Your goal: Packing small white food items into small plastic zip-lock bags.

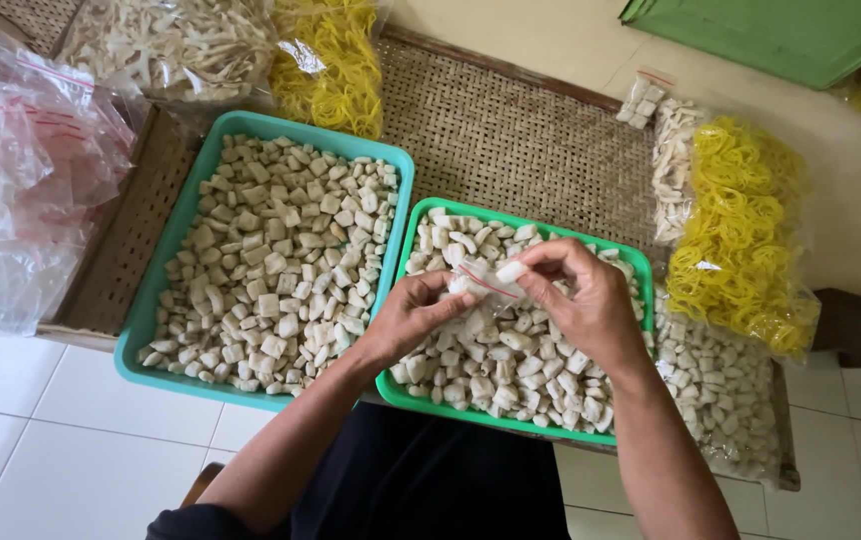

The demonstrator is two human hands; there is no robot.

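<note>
My left hand point(413, 312) and my right hand point(583, 296) meet over a green tray point(413, 392) heaped with small white cracker pieces. Between them is a small clear plastic bag point(477, 284) with a red strip at its mouth, partly filled with white pieces. The left hand grips the bag from the left. The right hand's fingertips pinch a white piece point(511, 270) at the bag's mouth and also touch the bag.
A larger teal tray point(156, 300) of the same white pieces lies to the left on a woven mat point(521, 140). Bags of yellow rubber bands point(741, 235) and white pieces point(721, 390) sit at the right; a pile of clear bags point(21, 170) at the left.
</note>
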